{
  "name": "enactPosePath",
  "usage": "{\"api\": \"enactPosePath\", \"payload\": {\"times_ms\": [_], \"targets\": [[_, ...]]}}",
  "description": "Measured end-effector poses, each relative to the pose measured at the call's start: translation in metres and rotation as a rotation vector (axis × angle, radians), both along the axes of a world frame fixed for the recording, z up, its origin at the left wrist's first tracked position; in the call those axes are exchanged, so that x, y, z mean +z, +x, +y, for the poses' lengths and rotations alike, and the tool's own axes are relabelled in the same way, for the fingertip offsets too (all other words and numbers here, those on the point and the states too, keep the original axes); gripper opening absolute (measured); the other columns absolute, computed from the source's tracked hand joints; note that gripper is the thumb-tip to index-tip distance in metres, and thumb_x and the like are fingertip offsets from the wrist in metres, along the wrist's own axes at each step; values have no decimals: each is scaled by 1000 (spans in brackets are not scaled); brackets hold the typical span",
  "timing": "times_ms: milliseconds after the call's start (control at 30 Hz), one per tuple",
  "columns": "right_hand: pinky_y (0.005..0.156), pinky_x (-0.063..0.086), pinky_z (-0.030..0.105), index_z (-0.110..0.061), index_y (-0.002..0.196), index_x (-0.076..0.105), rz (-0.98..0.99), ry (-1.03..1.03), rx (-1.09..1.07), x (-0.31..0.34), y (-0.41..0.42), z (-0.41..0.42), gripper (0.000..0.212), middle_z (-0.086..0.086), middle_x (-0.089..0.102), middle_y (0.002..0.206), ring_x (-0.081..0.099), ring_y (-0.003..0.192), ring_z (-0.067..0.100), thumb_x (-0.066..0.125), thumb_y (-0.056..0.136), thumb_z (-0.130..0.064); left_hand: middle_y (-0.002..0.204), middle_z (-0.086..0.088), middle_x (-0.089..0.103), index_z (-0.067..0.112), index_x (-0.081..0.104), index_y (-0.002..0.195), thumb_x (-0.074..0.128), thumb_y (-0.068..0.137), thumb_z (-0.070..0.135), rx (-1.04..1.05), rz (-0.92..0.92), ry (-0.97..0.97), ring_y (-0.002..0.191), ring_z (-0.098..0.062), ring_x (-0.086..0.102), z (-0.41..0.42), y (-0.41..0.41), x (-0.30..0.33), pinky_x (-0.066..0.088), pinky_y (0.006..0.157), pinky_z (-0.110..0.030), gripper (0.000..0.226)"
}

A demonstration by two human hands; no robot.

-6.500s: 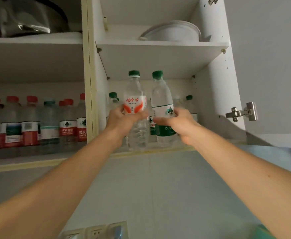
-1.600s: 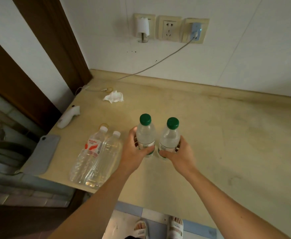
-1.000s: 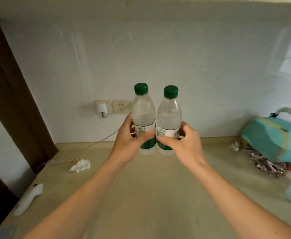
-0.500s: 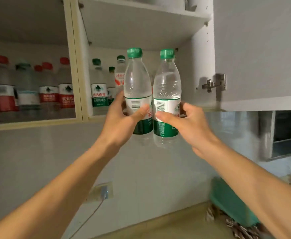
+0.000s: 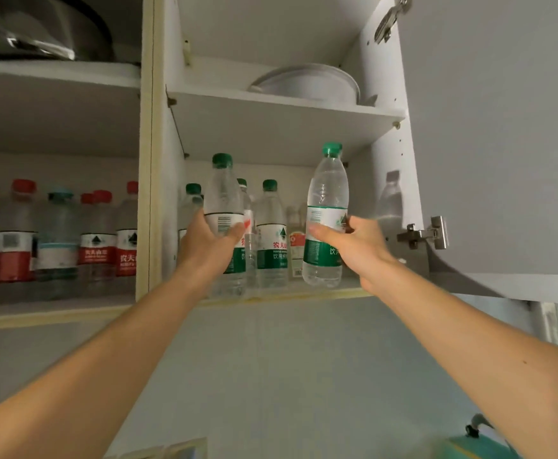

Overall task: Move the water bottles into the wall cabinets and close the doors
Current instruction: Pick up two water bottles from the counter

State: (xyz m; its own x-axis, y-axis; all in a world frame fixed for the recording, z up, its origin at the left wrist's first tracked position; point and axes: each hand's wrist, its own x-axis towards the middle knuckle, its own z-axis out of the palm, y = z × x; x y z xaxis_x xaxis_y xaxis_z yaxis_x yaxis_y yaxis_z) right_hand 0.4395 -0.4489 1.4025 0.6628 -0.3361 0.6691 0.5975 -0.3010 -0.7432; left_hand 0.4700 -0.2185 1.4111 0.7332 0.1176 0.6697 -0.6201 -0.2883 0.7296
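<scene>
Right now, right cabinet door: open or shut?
Open. The door swings out to the right, hinge exposed, and the shelf and its bottles show.

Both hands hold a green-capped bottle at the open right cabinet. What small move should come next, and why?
Probably push both bottles forward and set them down on the lower shelf. The left hand and right hand each grip a green-capped bottle at the shelf's front edge, with free floor beside the stored bottles.

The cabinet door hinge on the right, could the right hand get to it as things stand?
Probably not freely: the right hand grips a green-capped bottle. The hinge sits close beside it, nothing between, but the fingers are occupied.
</scene>
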Motion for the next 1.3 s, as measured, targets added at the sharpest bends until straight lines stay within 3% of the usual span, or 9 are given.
{"api": "enactPosePath", "payload": {"times_ms": [333, 467, 567, 867, 933, 1000, 1100, 1233, 1300], "targets": [[69, 45, 21, -24, 119, 69, 137, -158, 25, 5, 43, -6, 50, -13, 72, 102, 64, 93, 5, 82, 79, -50, 135, -7, 59, 21, 44, 135, 69, 93, 34, -231, 187, -66, 123, -31, 58, -12, 43, 9, 47, 105, -56, 51], [95, 53, 39, -20, 125, 66, 178, -191, -1, 7, 57, -8, 59, -4, 73, 112, 67, 104, 19, 81, 78, -51, 132, -2, 61, 22, 44, 137, 66, 96, 32, -271, 167, -69, 120, -24, 59, -34, 54, 6, 49, 104, -49, 47], [98, 54, 46, -19, 124, 66, 178, -198, -9, 6, 66, -9, 60, -2, 73, 112, 68, 104, 21, 82, 77, -53, 131, -1, 60, 22, 43, 136, 63, 97, 40, -174, 110, -52, 117, -21, 58, -48, 60, 2, 50, 100, -45, 47], [100, 53, 46, -18, 130, 63, 184, -209, -13, 5, 76, -5, 60, 0, 72, 117, 67, 108, 22, 80, 81, -48, 164, -12, 18, 27, 3, 160, 57, 99, 42, -78, 109, 25, 150, -35, 22, -83, 65, 1, 29, 119, -55, 84], [95, 55, 45, -19, 132, 61, 199, -221, -14, 4, 76, -6, 63, 1, 71, 119, 67, 109, 23, 79, 81, -50, 163, -11, 21, 27, 4, 160, 59, 99, 41, -87, 109, 21, 149, -35, 25, -82, 65, 1, 31, 118, -55, 83], [73, 53, 34, -20, 131, 62, 202, -238, -22, 5, 76, -7, 61, 0, 72, 116, 69, 104, 23, 79, 82, -51, 162, -11, 23, 27, 6, 160, 61, 98, 41, -77, 124, 32, 147, -35, 28, -81, 64, 3, 33, 117, -54, 84], [57, 43, 21, -21, 130, 64, 209, -297, -56, 8, 71, -5, 55, 0, 73, 113, 65, 78, 11, 76, 85, -50, 159, -11, 32, 25, 9, 160, 65, 96, 37, -87, 172, 73, 143, -33, 37, -75, 58, 4, 36, 116, -50, 86], [93, 54, 40, -16, 129, 62, 244, -403, -185, 10, 56, 2, 55, 4, 71, 118, 66, 101, 21, 73, 87, -51, 145, -5, 51, 20, 40, 146, 70, 94, 29, -118, 127, 150, 128, -24, 53, -52, 41, 1, 45, 103, -39, 60], [94, 51, 39, -13, 133, 57, 166, -399, -320, 9, 47, 11, 58, 7, 65, 125, 61, 109, 24, 71, 89, -50, 137, -2, 56, 18, 45, 142, 68, 95, 33, -92, 52, 217, 121, -19, 56, -37, 29, -3, 46, 93, -32, 54]]}}
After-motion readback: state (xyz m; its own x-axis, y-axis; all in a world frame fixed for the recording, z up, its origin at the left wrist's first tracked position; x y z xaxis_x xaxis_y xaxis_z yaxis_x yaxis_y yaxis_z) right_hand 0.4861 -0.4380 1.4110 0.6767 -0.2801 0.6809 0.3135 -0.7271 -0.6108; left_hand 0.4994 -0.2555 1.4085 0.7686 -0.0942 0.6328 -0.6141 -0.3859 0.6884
